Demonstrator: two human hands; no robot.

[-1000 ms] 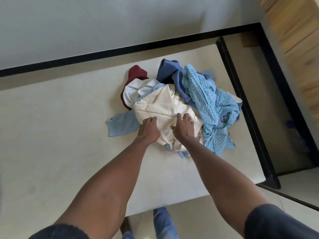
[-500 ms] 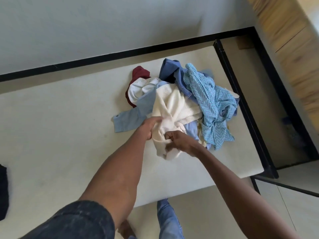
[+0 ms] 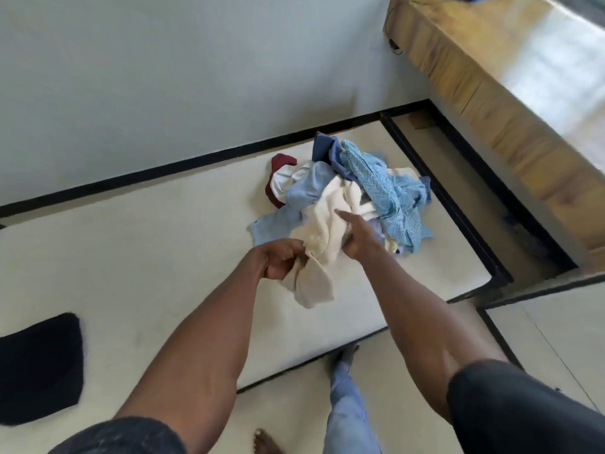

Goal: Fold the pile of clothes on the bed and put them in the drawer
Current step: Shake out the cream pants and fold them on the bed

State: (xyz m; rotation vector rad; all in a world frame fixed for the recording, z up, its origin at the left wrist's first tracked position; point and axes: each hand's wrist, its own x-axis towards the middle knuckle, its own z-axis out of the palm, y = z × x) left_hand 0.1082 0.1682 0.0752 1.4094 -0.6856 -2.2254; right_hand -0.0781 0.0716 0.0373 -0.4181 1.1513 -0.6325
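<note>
We are looking down on the bed (image 3: 137, 257), whose pale mattress is carrying a pile of clothes (image 3: 347, 191) near its far right corner: a dark red piece (image 3: 281, 162) at the back left, a white one (image 3: 288, 180) beside it, a light blue shirt (image 3: 294, 204) spreading toward the left, a navy garment (image 3: 322, 147) at the back and a patterned blue shirt (image 3: 389, 194) lying on the right side. A cream garment (image 3: 330, 231) is sitting at the front of the pile, and its lower end is hanging off it above the mattress. Our left hand (image 3: 281, 260) is curling its fingers round that lower end and gripping it in a bunch. Our right hand (image 3: 358, 235) is pressing against the cream cloth higher up, one finger stretched out over it (whether the others are curled into the fabric we cannot tell). A black cloth (image 3: 39, 365) is lying flat on the mattress well apart to the left. A wooden cabinet (image 3: 491, 93) is standing to the right of the bed; we are seeing no opened drawer on it.
</note>
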